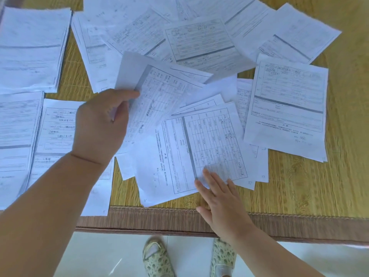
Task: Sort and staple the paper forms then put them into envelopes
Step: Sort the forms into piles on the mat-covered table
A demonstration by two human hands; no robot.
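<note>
Forms all over the place. The one being handled is a lifted form in the middle of the frame, tilted up off the pile, with the left hand pinching its left edge between thumb and curled fingers. Just below it, lower centre, lies a flat form with a grid printed on it, and the right hand rests on its bottom corner, fingers straight and spread, palm down. Both sheets sit on top of a loose heap of forms fanned across the upper middle and right of the frame, overlapping every which way. Over at the upper left there's a neater stack, and another stack below it at the left edge, partly under the left forearm. Everything lies on a bench covered with a yellowish woven mat with a brown border. Bottom of the frame shows pale floor tiles and two patterned slippers.
</note>
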